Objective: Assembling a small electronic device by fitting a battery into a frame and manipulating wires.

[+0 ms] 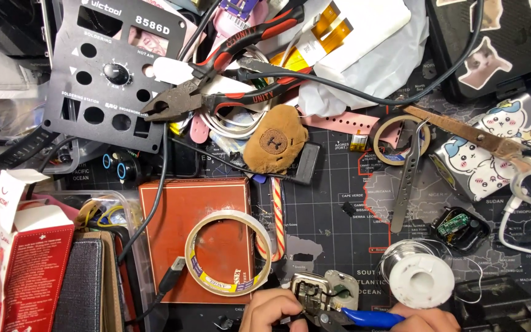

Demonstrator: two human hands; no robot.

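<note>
Blue-handled cutters (364, 318) level, tip leftward

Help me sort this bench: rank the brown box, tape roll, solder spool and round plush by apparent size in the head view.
1. brown box
2. tape roll
3. solder spool and round plush: look alike, so unranked.

Dark map-printed mat (339, 203); tape roll (402, 139), tweezers (408, 178), solder spool (417, 275).

Both hands, left hand (271, 310) and right hand (428, 321), are cut off by the bottom edge, their grips perhaps partly hidden.
</note>
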